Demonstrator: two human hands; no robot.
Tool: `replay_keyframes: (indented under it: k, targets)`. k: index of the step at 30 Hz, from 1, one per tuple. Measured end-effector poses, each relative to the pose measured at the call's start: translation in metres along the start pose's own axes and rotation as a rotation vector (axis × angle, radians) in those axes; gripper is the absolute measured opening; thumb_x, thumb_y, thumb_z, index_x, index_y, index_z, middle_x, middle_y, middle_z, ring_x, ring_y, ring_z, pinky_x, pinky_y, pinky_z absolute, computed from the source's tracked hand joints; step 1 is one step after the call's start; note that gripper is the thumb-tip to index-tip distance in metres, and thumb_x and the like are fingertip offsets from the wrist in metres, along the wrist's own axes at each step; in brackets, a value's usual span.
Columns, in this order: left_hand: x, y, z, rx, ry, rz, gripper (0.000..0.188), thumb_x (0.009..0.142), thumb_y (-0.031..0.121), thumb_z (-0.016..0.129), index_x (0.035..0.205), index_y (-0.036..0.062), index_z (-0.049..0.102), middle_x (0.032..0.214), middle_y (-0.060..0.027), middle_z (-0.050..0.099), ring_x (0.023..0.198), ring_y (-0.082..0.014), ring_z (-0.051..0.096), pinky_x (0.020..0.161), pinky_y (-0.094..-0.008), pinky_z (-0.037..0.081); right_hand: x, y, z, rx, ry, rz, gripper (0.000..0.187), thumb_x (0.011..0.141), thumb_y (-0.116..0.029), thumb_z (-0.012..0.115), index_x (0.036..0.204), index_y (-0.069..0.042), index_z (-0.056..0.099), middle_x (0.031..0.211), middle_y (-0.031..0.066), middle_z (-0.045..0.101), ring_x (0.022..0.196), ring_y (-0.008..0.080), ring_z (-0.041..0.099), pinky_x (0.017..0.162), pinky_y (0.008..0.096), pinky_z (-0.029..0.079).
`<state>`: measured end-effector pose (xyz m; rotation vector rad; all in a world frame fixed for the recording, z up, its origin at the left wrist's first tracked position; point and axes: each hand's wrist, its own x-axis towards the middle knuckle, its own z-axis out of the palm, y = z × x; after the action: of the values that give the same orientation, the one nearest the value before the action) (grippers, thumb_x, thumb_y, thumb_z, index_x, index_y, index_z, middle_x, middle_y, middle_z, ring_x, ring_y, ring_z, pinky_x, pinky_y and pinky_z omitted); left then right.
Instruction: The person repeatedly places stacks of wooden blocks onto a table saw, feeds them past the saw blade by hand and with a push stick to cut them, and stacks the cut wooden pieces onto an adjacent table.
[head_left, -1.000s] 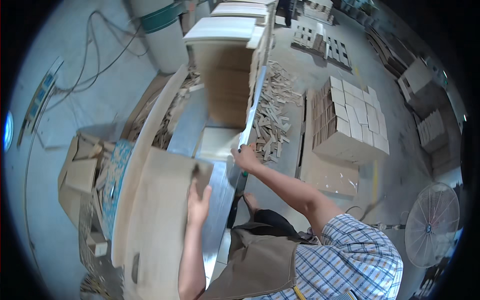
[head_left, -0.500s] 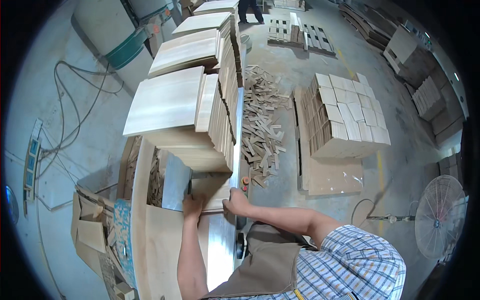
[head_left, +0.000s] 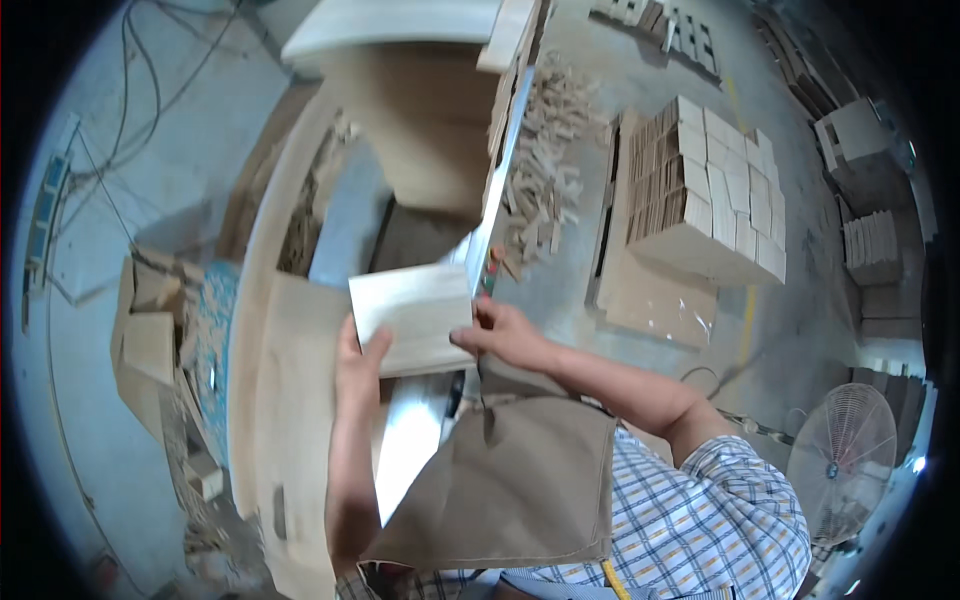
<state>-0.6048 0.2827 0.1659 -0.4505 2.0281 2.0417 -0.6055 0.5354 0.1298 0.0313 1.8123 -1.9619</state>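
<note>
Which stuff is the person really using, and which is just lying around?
In use:
- left hand
- right hand
- pale wooden board, held by both hands

Lying about:
- wood offcuts on the floor
- stacked wood blocks
- fan
- cardboard scraps

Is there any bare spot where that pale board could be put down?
The pale board sits between left hand and right hand. Bare room: the brown sheet beside the left hand. Crowded: the scrap pile and stacked blocks.

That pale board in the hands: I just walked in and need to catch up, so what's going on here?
A person in an apron holds a pale wooden board with both hands, left hand at its lower left edge, right hand at its right edge, above a long workbench. Stacked wood blocks sit on the floor to the right.
</note>
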Motion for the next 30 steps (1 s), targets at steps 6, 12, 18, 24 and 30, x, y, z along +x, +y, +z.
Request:
replay_keyframes:
  k: [6, 12, 18, 24, 30]
  targets:
    - [-0.030, -0.064, -0.023, -0.015, 0.049, -0.027, 0.061, 0.100, 0.009, 0.064, 0.155, -0.0009, 0.037, 0.144, -0.0135, 0.055, 0.130, -0.0215, 0.054, 0.113, -0.0356, 0.040, -0.015, 0.019, 0.015, -0.157, -0.131, 0.107, 0.039, 0.094, -0.030, 0.073, 0.110, 0.004, 0.065, 0.084, 0.0066, 0.066, 0.074, 0.0138, 0.060, 0.069, 0.0313, 0.049]
    - [-0.039, 0.016, 0.004, -0.119, 0.017, 0.222, 0.064, 0.102, 0.011, 0.064, 0.157, -0.0014, 0.033, 0.148, -0.0151, 0.052, 0.134, -0.0230, 0.051, 0.115, -0.0375, 0.039, -0.045, -0.062, 0.016, -0.228, 0.016, -0.161, 0.041, 0.096, -0.031, 0.071, 0.115, 0.005, 0.064, 0.086, 0.0139, 0.067, 0.078, 0.0201, 0.063, 0.071, 0.0359, 0.050]
    - [-0.014, 0.209, 0.042, 0.198, 0.027, 0.778, 0.055, 0.097, 0.010, 0.069, 0.147, -0.0027, 0.050, 0.136, -0.0131, 0.062, 0.120, -0.0191, 0.060, 0.106, -0.0334, 0.046, -0.050, -0.208, -0.003, -0.295, 0.248, -0.805, 0.041, 0.102, -0.012, 0.064, 0.138, 0.003, 0.055, 0.112, 0.0078, 0.069, 0.094, 0.0094, 0.063, 0.080, 0.0280, 0.054]
    - [0.054, 0.348, 0.077, 0.305, -0.100, 0.685, 0.046, 0.097, 0.022, 0.068, 0.134, -0.0043, 0.060, 0.115, -0.0131, 0.072, 0.099, -0.0186, 0.069, 0.085, -0.0308, 0.054, 0.001, -0.327, -0.038, -0.490, 0.453, -0.682, 0.045, 0.099, -0.037, 0.067, 0.120, 0.003, 0.064, 0.084, 0.0114, 0.070, 0.065, 0.0145, 0.064, 0.056, 0.0321, 0.050]
    - [0.147, 0.344, 0.081, 0.515, -0.126, 0.388, 0.058, 0.095, 0.040, 0.070, 0.127, -0.0078, 0.065, 0.114, -0.0156, 0.073, 0.098, -0.0240, 0.068, 0.085, -0.0401, 0.052, 0.047, -0.332, -0.077, -1.024, 0.364, -0.658, 0.051, 0.098, -0.050, 0.059, 0.119, -0.005, 0.070, 0.077, 0.0147, 0.068, 0.063, 0.0230, 0.068, 0.057, 0.0386, 0.055]
